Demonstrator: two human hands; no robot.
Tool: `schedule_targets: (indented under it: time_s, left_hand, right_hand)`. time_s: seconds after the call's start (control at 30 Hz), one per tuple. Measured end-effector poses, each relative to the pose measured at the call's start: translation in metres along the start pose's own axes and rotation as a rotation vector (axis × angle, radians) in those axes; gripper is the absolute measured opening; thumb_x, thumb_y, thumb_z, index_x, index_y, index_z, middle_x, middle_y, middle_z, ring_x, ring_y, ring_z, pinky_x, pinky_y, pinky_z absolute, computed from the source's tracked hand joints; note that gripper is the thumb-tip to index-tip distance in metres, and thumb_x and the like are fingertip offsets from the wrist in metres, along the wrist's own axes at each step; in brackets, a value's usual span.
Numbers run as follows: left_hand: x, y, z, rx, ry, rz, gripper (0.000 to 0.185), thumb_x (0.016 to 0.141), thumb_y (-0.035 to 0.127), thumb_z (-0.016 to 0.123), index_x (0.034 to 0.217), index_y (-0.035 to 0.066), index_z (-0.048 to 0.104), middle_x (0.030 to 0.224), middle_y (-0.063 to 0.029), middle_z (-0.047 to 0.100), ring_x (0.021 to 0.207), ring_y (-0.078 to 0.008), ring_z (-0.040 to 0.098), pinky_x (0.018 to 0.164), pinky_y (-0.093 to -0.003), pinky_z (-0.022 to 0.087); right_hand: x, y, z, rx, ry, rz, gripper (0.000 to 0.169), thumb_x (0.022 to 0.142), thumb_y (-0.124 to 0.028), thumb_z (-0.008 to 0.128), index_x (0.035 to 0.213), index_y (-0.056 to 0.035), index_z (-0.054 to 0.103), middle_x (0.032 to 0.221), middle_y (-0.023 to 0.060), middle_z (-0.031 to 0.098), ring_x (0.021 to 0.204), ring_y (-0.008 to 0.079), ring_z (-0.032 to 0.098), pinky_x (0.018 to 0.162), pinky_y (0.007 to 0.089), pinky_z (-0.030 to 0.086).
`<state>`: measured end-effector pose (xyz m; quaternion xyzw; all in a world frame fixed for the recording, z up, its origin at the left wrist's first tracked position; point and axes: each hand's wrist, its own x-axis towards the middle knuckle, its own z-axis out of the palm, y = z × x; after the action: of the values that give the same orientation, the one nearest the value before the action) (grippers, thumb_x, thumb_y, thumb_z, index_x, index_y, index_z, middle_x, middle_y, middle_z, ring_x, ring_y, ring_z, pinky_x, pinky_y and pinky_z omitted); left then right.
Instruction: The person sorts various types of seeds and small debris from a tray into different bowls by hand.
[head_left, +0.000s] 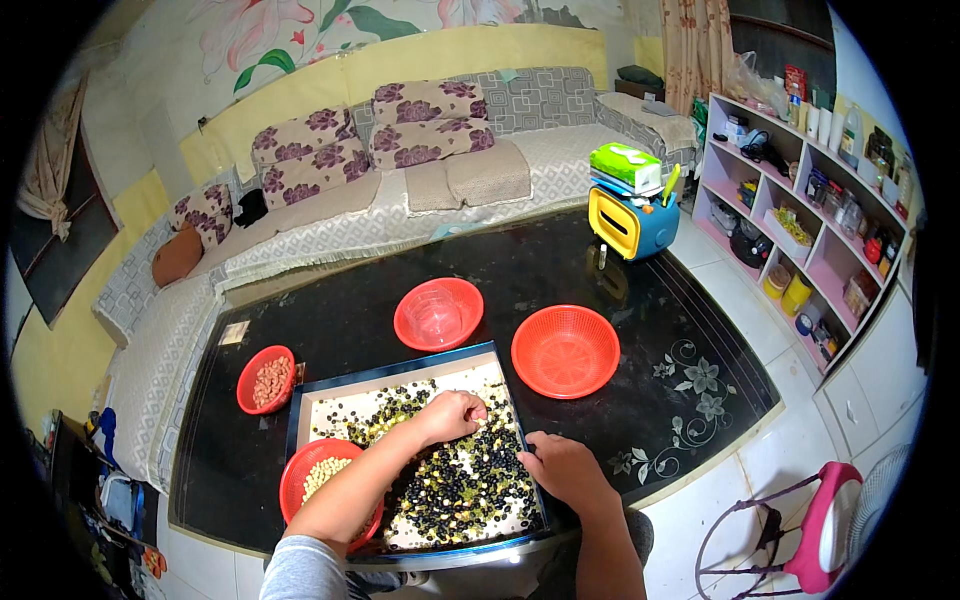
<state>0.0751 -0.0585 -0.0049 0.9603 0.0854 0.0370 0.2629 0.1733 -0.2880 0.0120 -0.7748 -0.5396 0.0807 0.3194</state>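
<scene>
A shallow box with a blue rim (397, 367) lies on the black table, its pale floor strewn with black beans (450, 480), small green beans and yellowish ones. Over its upper right part is my left hand (450, 416), fingertips bent together at the beans beside a pale yellow bean; whether they grip it is unclear. My right hand (559, 469) rests at the box's right edge, fingers loosely curled, with no object visible in it. Below my left forearm, a red plastic basket (291, 480) of pale yellow beans overlaps the box's left corner, partly hidden by the arm.
A small red basket (244, 386) of pinkish-brown nuts or beans stands left. Beyond the box are a red basket (405, 330) holding a clear plastic container (435, 315) and a red basket with nothing visible inside (566, 360). A blue-yellow tissue box (637, 225) stands at the far right.
</scene>
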Motion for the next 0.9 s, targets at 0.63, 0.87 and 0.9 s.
schedule_targets:
  time_s: [0.63, 0.87, 0.9]
  left_hand:
    - [-0.001, 0.012, -0.008, 0.0, -0.108, -0.059, 0.009, 0.07, 0.008, 0.064, 0.077, 0.004, 0.063, 0.071, -0.0077, 0.062, 0.065, -0.0202, 0.06, 0.065, -0.031, 0.049]
    - [0.007, -0.014, -0.015, -0.296, 0.039, -0.262, 0.009, 0.075, 0.01, 0.068, 0.076, 0.002, 0.064, 0.069, 0.0004, 0.063, 0.066, -0.0045, 0.055, 0.063, -0.023, 0.048]
    - [0.012, -0.016, -0.018, -0.395, 0.088, -0.276, 0.009, 0.075, 0.01, 0.068, 0.076, 0.002, 0.064, 0.069, 0.0003, 0.063, 0.066, -0.0041, 0.055, 0.063, -0.0225, 0.048]
  right_hand:
    - [0.0, -0.001, -0.001, -0.005, -0.017, -0.001, 0.024, 0.087, -0.03, 0.055, 0.088, -0.0057, 0.052, 0.078, 0.016, 0.062, 0.077, 0.034, 0.063, 0.066, 0.0436, 0.05]
    - [0.0, 0.0, -0.001, 0.026, -0.01, 0.009, 0.025, 0.087, -0.03, 0.055, 0.089, -0.0048, 0.052, 0.079, 0.0171, 0.062, 0.078, 0.035, 0.062, 0.066, 0.0445, 0.05]
    - [0.001, -0.001, -0.001, 0.029, -0.015, 0.012, 0.025, 0.087, -0.03, 0.054, 0.089, -0.0048, 0.053, 0.08, 0.0173, 0.062, 0.078, 0.0351, 0.062, 0.067, 0.0446, 0.05]
